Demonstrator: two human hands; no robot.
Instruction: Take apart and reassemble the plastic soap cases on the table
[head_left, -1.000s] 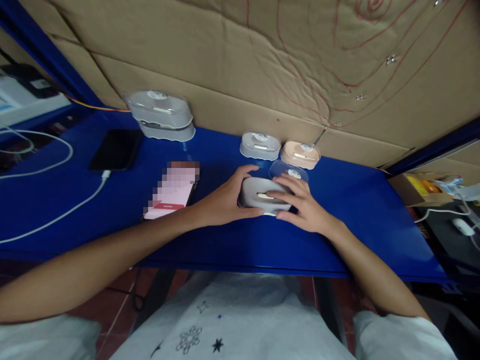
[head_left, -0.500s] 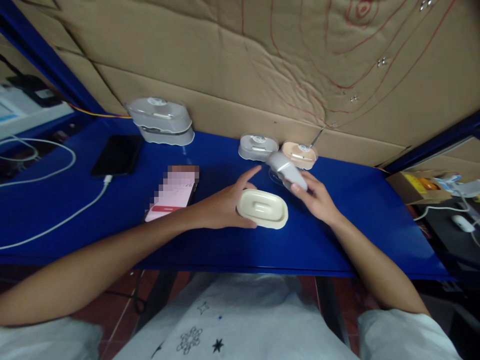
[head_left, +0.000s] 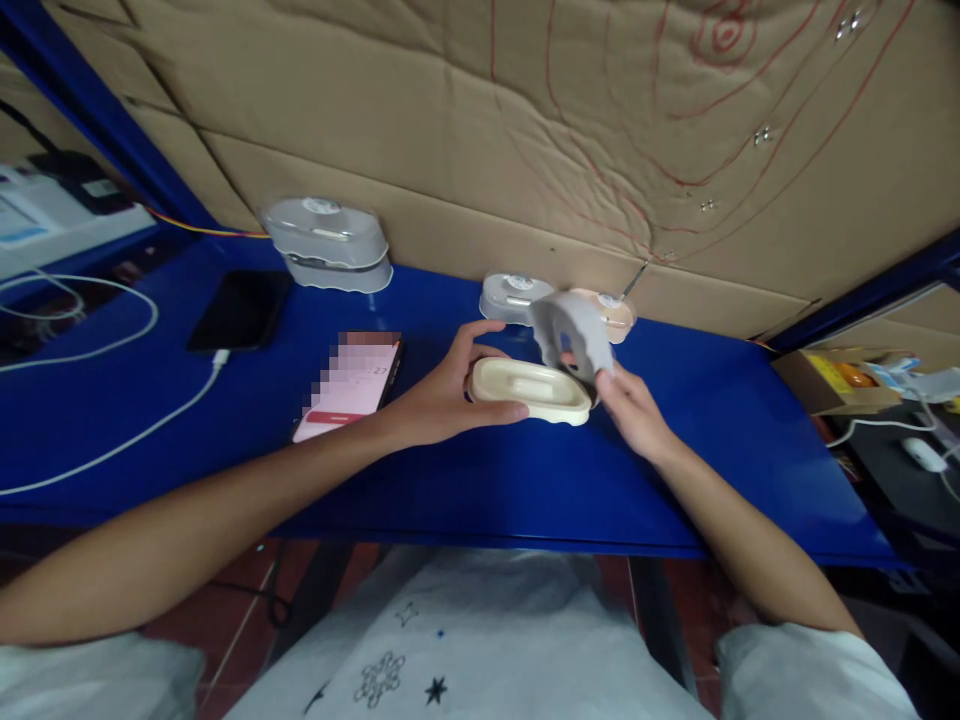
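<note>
A cream oval dish (head_left: 531, 387) is gripped at its left end by my left hand (head_left: 450, 395), thumb along the near side and fingers behind. My right hand (head_left: 634, 405) holds a grey wavy-edged piece (head_left: 576, 325) tilted up on its side, just behind the dish's right end. Behind them stand a small grey lidded container (head_left: 514, 298) and a peach one (head_left: 621, 318), the latter partly hidden by the grey piece.
A larger grey lidded container (head_left: 330, 245) stands at the back left. A lit phone (head_left: 351, 385) lies left of my left hand, beyond it a black phone (head_left: 240, 310) on a white cable. Cardboard (head_left: 420, 130) rises behind the blue table (head_left: 525, 490).
My left hand has closed on the cream dish, which has shifted slightly right and back. The grey piece in my right hand has turned, showing its hollow, wavy-edged side.
</note>
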